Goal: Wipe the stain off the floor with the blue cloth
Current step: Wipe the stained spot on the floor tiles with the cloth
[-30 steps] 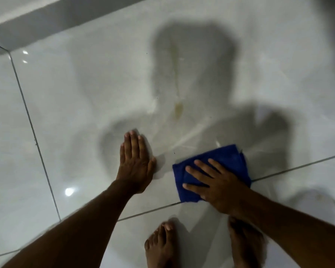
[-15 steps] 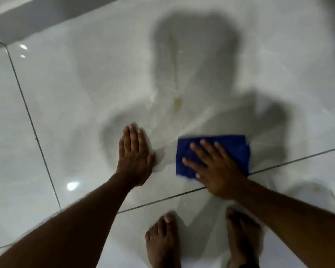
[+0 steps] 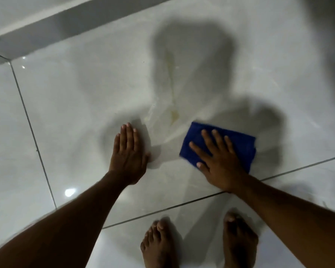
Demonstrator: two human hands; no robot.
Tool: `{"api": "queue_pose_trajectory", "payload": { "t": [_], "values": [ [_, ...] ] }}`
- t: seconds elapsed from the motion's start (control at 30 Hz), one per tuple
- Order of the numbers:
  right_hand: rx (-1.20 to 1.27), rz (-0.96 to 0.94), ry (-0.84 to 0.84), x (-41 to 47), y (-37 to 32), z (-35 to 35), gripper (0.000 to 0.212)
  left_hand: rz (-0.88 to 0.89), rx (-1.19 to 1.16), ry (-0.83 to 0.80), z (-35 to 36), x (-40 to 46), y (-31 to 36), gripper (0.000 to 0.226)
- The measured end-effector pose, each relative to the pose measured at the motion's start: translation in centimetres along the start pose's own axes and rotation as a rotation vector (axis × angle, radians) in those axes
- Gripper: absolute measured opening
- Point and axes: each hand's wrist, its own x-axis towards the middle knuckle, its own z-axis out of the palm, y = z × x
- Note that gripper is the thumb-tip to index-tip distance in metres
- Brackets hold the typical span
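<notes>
On floor | right hand flat on blue cloth | stain just beside

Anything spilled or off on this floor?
Yes: a yellowish stain trails away from the person across the pale tile, unwiped. The blue cloth under the right hand sits beside it, just short. Left hand rests flat.
</notes>
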Motion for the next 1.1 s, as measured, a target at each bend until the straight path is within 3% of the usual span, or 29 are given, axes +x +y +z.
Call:
{"api": "queue_pose_trajectory", "payload": {
  "t": [0.17, 0.37, 0.47, 0.6, 0.67, 0.77, 0.83, 1.0, 1.1],
  "values": [
    [0.124, 0.326, 0.023, 7.1, -3.0, -1.4, 0.073, -0.020, -0.023, -0.013, -1.0, 3.7, -0.6, 0.078],
    [0.040, -0.145, 0.014, 6.2, -2.9, -1.1, 0.073, -0.067, -0.062, -0.026, -2.2, 5.2, -1.7, 0.081],
    [0.047, 0.019, 0.019, 8.4, -1.2, -2.8, 0.070, -0.121, -0.066, -0.019, -4.4, 8.6, -3.5, 0.082],
    [0.157, 0.350, 0.056, 18.9, -2.7, -5.5, 0.072, -0.131, -0.107, -0.125, -4.5, 11.4, -3.9, 0.084],
    [0.146, 0.324, 0.047, 20.9, -3.4, -5.7, 0.073, -0.122, -0.128, -0.159, -4.4, 11.5, -4.2, 0.084],
    [0.034, 0.012, 0.021, 16.9, -2.5, -4.7, 0.073, -0.118, -0.157, -0.185, -4.5, 11.2, -4.6, 0.083],
    [0.017, -0.098, -0.035, 14.6, 0.0, -5.2, 0.073, -0.114, -0.170, -0.190, -4.6, 11.1, -4.6, 0.084],
    [0.071, 0.187, -0.034, 23.8, 0.8, -8.0, 0.070, -0.105, -0.140, -0.192, -4.6, 11.4, -4.7, 0.084],
    [0.056, 0.113, -0.026, 26.7, -1.2, -8.4, 0.070, -0.102, -0.138, -0.220, -4.7, 11.5, -4.8, 0.084]
  ]
}}
